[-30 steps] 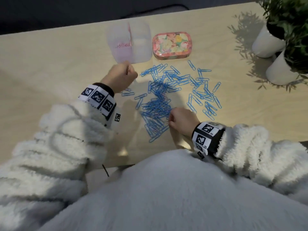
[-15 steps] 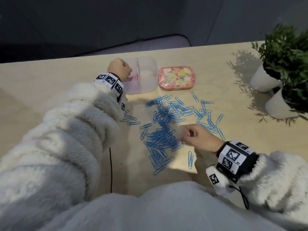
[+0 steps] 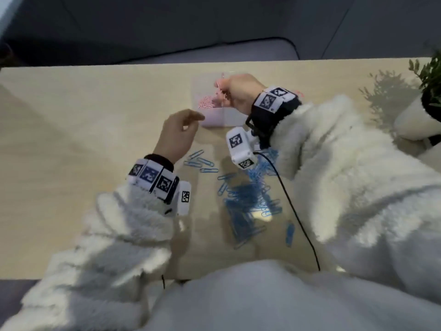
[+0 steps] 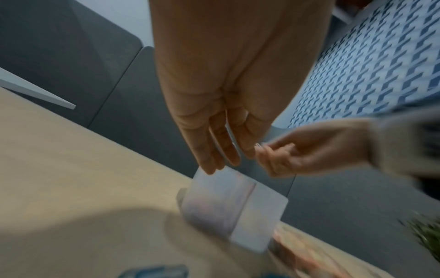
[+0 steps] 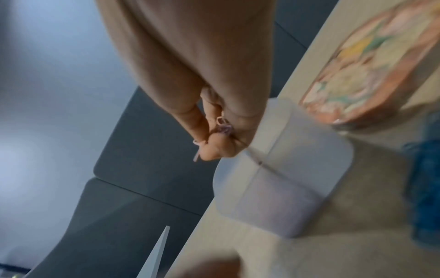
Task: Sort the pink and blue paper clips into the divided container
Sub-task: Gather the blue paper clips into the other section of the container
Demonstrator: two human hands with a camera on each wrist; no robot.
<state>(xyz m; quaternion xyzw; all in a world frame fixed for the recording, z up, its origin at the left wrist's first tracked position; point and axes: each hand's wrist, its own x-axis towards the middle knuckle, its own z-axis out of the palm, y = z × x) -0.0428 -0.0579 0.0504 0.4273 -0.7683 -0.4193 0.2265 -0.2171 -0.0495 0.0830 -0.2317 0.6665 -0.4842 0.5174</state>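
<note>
From my head view the floral tin is hidden behind my right arm; only my right wrist view shows it [image 5: 364,64], just beside the divided container [image 5: 281,180] near the table's far edge. That same view shows what the head view blurs: my right hand [image 3: 238,94] pinches a few pink paper clips [image 5: 220,129] between thumb and curled fingers, above the container's far rim. My left wrist view shows my left hand [image 3: 176,134] with fingers straight and loosely together, holding nothing, raised just near the container's front left corner. Pink clips [image 3: 207,103] already lie in its left compartment; the right one looks bare. The blue paper clips [image 3: 250,199] lie heaped on the table [image 3: 71,139] toward its near edge, between my forearms.
</note>
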